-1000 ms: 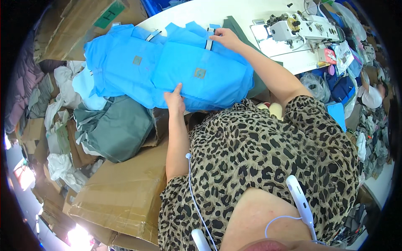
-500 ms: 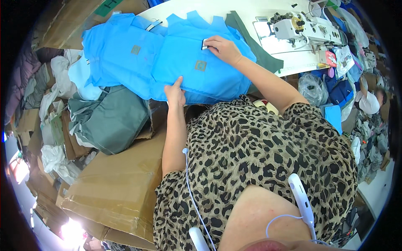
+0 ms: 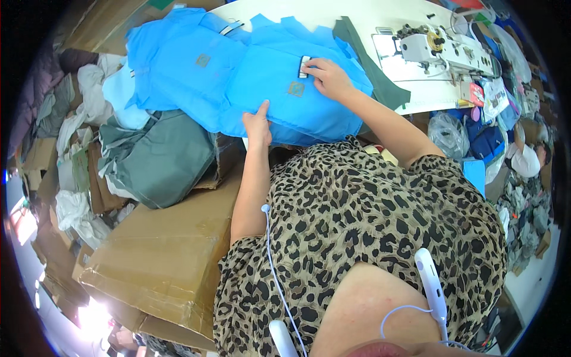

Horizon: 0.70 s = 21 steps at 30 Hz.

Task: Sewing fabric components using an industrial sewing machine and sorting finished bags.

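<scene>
Bright blue padded fabric [image 3: 267, 74] lies on the white table, with a small brown square patch [image 3: 295, 88] on it. My left hand [image 3: 258, 127] grips its near edge, thumb on top and the other fingers mostly hidden underneath. Over the same blue piece, my right hand [image 3: 328, 78] pinches a small black-and-white label [image 3: 304, 67], just above the brown patch. Whether the label touches the fabric, I cannot tell. To the left spreads another blue padded piece [image 3: 178, 68] with a similar patch [image 3: 203, 60].
A white sewing machine [image 3: 446, 49] stands at the far right of the table [image 3: 357, 21]. Dark green fabric [image 3: 380, 77] lies beside the blue piece. A grey-green cloth bundle [image 3: 157, 160] and a large cardboard box [image 3: 154, 256] are at my left.
The whole view has shifted slightly. In my right hand the label shows more of its face. My left hand keeps its grip on the fabric's near edge.
</scene>
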Each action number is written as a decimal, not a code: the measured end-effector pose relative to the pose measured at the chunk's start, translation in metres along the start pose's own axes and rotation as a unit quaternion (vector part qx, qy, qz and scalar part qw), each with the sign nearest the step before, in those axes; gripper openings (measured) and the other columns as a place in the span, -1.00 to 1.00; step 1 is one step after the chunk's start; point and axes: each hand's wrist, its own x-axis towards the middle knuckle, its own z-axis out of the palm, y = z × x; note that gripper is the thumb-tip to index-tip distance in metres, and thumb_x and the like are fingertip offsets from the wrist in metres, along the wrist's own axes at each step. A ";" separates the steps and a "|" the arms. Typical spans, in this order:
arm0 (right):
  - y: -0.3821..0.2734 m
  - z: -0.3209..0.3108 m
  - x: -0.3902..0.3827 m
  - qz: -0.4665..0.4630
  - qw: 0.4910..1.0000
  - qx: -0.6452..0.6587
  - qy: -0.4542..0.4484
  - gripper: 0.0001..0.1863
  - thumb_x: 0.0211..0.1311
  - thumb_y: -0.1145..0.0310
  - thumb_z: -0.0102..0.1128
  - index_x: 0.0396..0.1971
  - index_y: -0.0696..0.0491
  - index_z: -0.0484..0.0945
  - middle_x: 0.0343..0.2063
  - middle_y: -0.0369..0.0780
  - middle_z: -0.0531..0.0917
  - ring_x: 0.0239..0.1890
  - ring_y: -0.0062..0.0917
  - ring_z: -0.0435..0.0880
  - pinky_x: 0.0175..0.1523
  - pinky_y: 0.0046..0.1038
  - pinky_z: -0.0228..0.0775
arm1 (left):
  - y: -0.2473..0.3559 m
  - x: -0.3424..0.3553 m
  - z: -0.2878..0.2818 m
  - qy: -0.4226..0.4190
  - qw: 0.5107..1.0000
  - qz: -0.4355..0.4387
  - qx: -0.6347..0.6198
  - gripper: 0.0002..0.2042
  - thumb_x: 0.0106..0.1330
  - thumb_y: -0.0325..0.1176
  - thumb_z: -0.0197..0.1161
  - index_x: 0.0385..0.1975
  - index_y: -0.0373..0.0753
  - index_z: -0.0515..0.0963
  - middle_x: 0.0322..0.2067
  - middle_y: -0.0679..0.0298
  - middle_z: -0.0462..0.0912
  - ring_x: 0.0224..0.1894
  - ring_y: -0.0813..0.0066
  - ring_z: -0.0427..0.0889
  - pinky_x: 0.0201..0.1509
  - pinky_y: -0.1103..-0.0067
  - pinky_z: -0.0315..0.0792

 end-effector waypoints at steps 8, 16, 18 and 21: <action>-0.001 -0.004 0.002 -0.002 0.998 -0.029 -0.050 -0.50 -0.10 0.60 0.13 -0.05 -0.02 0.58 0.00 -0.25 0.57 0.06 -0.28 0.51 0.19 -0.23 0.35 | 0.045 0.102 -0.078 0.327 0.915 0.177 0.158 -0.50 0.17 -0.30 0.39 -0.01 -0.45 0.35 -0.09 0.07 0.51 -0.12 0.35 0.53 -0.03 0.47 0.43; -0.005 -0.009 -0.002 0.035 0.997 0.011 -0.062 -0.50 -0.04 0.63 0.08 -0.01 -0.01 0.55 0.03 -0.22 0.55 0.06 -0.26 0.51 0.19 -0.21 0.34 | 0.104 0.146 -0.065 0.187 0.952 0.189 0.151 -0.50 0.13 -0.35 0.40 -0.01 -0.50 0.40 -0.07 -0.03 0.57 -0.09 0.22 0.55 -0.02 0.38 0.45; -0.009 -0.008 0.002 0.028 0.998 0.015 -0.053 -0.51 -0.04 0.62 0.09 -0.02 -0.01 0.56 0.02 -0.22 0.55 0.06 -0.27 0.51 0.18 -0.20 0.34 | 0.139 0.135 -0.071 0.178 0.920 0.295 0.187 -0.54 0.17 -0.39 0.35 0.00 -0.49 0.40 -0.08 0.00 0.59 -0.12 0.25 0.57 -0.05 0.40 0.46; -0.010 -0.013 0.000 0.027 0.999 -0.012 -0.035 -0.53 -0.04 0.61 0.09 -0.05 -0.02 0.57 0.00 -0.23 0.57 0.06 -0.29 0.52 0.15 -0.22 0.35 | 0.201 0.096 -0.044 0.131 0.883 0.394 0.216 -0.57 0.24 -0.39 0.29 0.05 -0.45 0.38 -0.07 0.02 0.58 -0.11 0.22 0.56 -0.02 0.41 0.45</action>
